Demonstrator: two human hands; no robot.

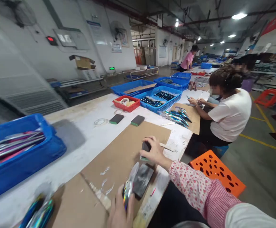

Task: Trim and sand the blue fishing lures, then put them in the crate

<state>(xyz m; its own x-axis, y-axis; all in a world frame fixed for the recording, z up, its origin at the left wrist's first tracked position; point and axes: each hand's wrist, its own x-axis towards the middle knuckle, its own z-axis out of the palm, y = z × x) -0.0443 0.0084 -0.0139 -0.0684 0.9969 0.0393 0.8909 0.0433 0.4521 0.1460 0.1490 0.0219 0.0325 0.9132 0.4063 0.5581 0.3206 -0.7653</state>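
My left hand (pixel 121 209) is closed around a shiny fishing lure (pixel 127 191) with a clear plastic lip, low over the cardboard sheet (pixel 119 152). My right hand (pixel 155 151) grips a black sanding block (pixel 145 146) with a green edge, just above the cardboard. Between the hands lies a worn dark-grey pad (pixel 143 180), dusted with pale marks. Thin clear scraps (pixel 107 186) are scattered left of the lure. Farther back on the table rest a black-and-green block (pixel 116 119) and another such block (pixel 137 120).
At left stands a blue bin (pixel 26 161) of lures; more lures (pixel 39 209) lie at the near left. A red tray (pixel 126 104) and a blue crate (pixel 161 99) of lures stand farther back. A seated co-worker (pixel 230 110) and an orange stool (pixel 217 172) are to the right.
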